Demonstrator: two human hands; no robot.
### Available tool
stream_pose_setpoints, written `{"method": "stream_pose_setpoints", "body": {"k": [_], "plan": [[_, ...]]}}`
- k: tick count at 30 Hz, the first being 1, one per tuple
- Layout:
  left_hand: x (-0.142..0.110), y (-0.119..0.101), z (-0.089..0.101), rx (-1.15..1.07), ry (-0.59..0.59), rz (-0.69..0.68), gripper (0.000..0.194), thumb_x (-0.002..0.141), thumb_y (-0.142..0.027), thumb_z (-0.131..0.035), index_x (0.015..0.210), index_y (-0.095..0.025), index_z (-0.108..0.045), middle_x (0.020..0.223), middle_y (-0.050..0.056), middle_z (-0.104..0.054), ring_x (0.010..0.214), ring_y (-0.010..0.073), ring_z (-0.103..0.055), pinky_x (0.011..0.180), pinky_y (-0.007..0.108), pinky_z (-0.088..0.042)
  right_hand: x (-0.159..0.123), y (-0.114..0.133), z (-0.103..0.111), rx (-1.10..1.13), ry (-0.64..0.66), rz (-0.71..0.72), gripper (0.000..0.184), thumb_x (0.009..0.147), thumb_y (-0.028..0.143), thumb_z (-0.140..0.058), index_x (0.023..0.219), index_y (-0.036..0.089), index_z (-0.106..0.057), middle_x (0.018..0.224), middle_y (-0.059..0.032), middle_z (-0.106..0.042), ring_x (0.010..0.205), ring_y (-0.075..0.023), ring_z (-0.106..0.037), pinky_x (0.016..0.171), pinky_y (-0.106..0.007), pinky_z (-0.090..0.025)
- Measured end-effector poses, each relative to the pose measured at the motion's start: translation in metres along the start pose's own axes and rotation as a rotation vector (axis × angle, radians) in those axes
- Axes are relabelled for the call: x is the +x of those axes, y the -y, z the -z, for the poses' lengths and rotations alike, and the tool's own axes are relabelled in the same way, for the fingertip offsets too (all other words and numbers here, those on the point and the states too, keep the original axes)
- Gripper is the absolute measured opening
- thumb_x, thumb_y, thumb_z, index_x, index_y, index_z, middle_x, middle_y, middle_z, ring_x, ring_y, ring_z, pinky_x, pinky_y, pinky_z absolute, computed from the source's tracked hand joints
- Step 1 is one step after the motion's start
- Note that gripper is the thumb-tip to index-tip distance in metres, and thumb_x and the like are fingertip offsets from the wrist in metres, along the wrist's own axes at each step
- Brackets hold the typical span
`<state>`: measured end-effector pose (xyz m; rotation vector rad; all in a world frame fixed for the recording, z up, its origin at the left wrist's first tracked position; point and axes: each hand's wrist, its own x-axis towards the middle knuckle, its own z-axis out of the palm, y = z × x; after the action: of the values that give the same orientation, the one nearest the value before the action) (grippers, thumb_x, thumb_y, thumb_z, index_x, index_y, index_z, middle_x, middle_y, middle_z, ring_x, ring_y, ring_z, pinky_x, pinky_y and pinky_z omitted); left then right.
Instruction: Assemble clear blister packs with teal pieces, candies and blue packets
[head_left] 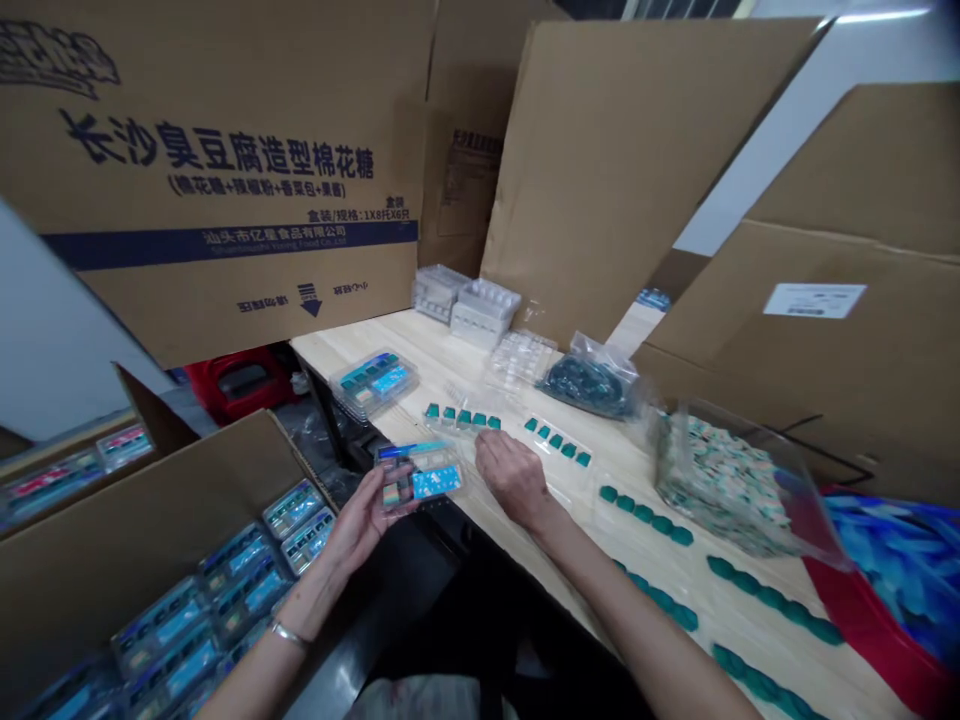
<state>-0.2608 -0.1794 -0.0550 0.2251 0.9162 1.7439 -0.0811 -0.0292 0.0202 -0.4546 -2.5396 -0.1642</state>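
My left hand (358, 528) grips a transparent plastic case (436, 484) by its left side, off the table's front edge. The case holds a blue-and-white speckled piece, a dark blue strip along the top and small pale pieces. Over the table, my right hand (516, 478) has its fingers pinched together at the near end of a row of small green pieces (465, 417) in a transparent tray. Whatever is between those fingertips is hidden. Another row of green pieces (556, 441) lies just to its right.
Filled cases (373, 382) are stacked on the table's left; more fill a cardboard box (247, 480) below. Farther back are transparent trays (486, 308) and a bag of dark pieces (589, 380). To the right stand a tub of small packets (731, 480) and a red basin (870, 620).
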Motion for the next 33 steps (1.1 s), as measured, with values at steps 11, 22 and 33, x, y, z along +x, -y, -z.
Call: {"method": "stream_pose_setpoints", "body": {"k": [11,22,33], "plan": [[-0.006,0.017,-0.015,-0.173,-0.01,-0.02,0.024,0.087,-0.032,-0.052,0.107,-0.019,-0.057,0.107,0.007,-0.066,0.093,0.0213,-0.065,0.091,0.049,-0.047,-0.002,0.062,-0.016,1.621,-0.47,-1.21,0.021,0.063,0.027,-0.074,0.071,0.015,-0.06,0.079,-0.0047,-0.07,0.073,-0.0166,-0.066,0.071,-0.032,-0.055],[-0.008,0.008,-0.016,0.07,-0.158,-0.094,0.036,0.076,-0.033,-0.067,0.106,-0.019,-0.054,0.093,0.004,-0.067,0.075,0.0156,-0.067,0.064,0.026,-0.055,-0.019,0.107,-0.045,1.677,-0.084,-1.26,0.029,0.069,0.041,-0.07,0.073,0.013,-0.063,0.072,-0.0052,-0.069,0.062,-0.0152,-0.066,0.06,-0.027,-0.054],[-0.01,-0.004,0.01,0.093,-0.162,-0.09,0.025,0.076,-0.015,-0.065,0.1,-0.015,-0.058,0.081,0.001,-0.068,0.061,0.0103,-0.064,0.056,0.019,-0.053,0.017,0.001,-0.03,0.319,0.281,-0.583,0.022,0.087,0.016,-0.043,0.094,0.016,-0.063,0.092,-0.0099,-0.068,0.09,-0.0191,-0.062,0.08,-0.028,-0.044]]}}
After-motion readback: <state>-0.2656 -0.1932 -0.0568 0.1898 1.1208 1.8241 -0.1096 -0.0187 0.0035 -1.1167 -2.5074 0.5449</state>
